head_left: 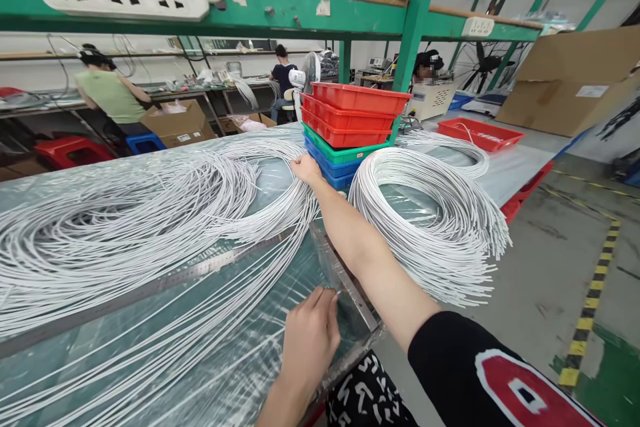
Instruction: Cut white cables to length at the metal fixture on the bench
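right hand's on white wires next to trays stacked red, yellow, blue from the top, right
No: the head view shows a green tray, not yellow, between red trays and blue trays; the right hand is on the white wires.

Your right arm (367, 250) stretches from the near right toward the far middle, nearly straight, bare below its short sleeve. Your right hand (306, 169) is at its far end, back upward, fingers bent to the left. Your left hand (310, 327) sits nearer, fingers curled in, thumb against the index finger.
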`<state>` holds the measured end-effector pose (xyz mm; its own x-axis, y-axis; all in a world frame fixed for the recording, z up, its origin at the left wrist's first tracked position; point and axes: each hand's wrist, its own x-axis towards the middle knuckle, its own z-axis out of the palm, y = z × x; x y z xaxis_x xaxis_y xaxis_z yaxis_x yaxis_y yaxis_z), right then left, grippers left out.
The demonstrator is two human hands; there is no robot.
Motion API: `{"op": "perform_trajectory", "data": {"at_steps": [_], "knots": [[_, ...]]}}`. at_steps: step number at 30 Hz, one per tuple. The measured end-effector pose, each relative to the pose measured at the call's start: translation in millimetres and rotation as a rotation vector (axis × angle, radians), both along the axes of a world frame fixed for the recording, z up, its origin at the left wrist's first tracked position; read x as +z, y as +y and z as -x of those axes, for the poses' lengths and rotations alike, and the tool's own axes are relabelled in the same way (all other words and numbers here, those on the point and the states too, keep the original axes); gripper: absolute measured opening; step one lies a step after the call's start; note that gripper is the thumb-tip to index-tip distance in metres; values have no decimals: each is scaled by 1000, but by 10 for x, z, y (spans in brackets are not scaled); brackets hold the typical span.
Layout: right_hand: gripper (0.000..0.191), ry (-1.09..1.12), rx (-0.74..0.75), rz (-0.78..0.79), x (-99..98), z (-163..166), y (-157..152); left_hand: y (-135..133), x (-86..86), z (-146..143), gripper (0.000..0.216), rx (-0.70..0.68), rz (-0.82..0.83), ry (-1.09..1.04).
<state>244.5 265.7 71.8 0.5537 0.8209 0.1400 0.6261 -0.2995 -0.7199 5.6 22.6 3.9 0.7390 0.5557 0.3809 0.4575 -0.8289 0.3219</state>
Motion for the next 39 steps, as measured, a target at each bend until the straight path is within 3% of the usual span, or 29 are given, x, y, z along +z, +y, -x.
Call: {"op": "perform_trajectory", "data": {"at_steps": [11,22,39], "knots": [[24,-38,-13,7,-105,0,43,-39,2,6,26,-2,52,10],[22,-50,-40,-4,-331,-5,56,-143,-18,50,12,17,85,65],[19,-53,-17,-13,-354,-14,39,-157,-46,42,16,25,92,46]]}}
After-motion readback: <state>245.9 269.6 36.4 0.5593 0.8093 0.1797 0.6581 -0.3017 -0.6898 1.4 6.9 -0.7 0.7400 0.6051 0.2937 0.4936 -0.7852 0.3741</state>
